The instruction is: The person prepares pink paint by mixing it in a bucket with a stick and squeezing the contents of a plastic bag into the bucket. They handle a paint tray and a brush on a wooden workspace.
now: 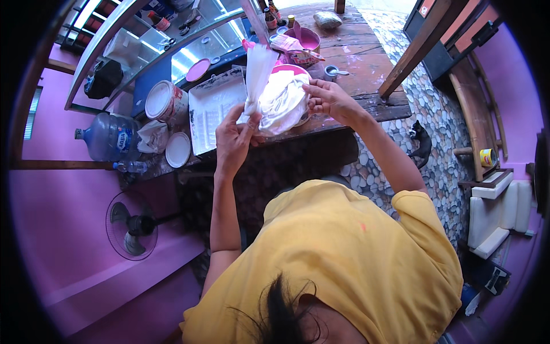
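My left hand (232,137) pinches the twisted neck of a translucent plastic bag (262,71), whose loose end stands up above my fingers. Beside that neck bulges the bag's rounded part, full of soft white cream (283,103). At its right edge my right hand (329,100) is closed, thumb and fingers pinching the side; the exact grip is partly hidden. A pink bowl (295,68) shows behind the white mass, at the table's front edge. Left of my left hand lies a white ridged tray (215,109), smeared along its rim.
On the wooden table (366,69) stand a pink pot (309,39), a small cup with a spoon (332,72) and a packet (327,20). Left are a lidded white tub (163,100), a water jug (109,136) and a glass case (166,51). A black cat (423,143) is on the floor.
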Motion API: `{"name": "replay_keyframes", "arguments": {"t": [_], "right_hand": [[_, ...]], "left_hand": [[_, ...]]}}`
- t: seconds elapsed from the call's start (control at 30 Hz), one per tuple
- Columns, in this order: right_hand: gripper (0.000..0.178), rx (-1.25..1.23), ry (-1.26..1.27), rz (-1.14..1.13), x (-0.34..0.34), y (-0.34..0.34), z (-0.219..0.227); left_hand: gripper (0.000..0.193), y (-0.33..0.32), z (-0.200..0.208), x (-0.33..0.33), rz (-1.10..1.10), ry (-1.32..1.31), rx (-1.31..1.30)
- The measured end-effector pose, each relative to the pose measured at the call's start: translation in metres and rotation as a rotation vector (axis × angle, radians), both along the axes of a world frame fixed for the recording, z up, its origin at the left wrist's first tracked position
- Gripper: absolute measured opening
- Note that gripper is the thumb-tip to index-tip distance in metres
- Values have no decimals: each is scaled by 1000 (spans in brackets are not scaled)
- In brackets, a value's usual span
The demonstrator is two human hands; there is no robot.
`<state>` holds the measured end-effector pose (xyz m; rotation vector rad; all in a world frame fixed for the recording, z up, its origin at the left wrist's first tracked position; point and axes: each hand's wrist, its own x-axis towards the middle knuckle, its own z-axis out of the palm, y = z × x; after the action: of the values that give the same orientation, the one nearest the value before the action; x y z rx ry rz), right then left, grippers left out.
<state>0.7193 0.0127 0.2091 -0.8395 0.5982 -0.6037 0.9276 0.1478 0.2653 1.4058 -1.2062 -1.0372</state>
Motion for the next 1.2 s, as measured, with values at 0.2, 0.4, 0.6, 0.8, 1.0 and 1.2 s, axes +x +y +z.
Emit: {"name": "replay_keyframes", "arguments": {"t": [0.2,0.4,0.6,0.8,1.0,1.2], "right_hand": [[33,140,-128,-12,-16,-20,-15],[29,315,-178,-33,-15,-31,-31],[28,-19,65,-163,-14,-27,-12],[38,-1090,606,-531,11,-32,25],[30,-1434,516,-625,51,-57,24],[15,-1153,475,-634,59,-67,11]], "left_hand": [[26,-58,-9,-15,319,-4,-445],[21,-108,-18,-15,360,161,-486],[23,-138,-24,-7,271,494,-383],[28,-151,-15,-5,242,583,-261],[29,-161,-25,7,90,678,-53],[25,-173,-57,28,-131,706,-105]]}}
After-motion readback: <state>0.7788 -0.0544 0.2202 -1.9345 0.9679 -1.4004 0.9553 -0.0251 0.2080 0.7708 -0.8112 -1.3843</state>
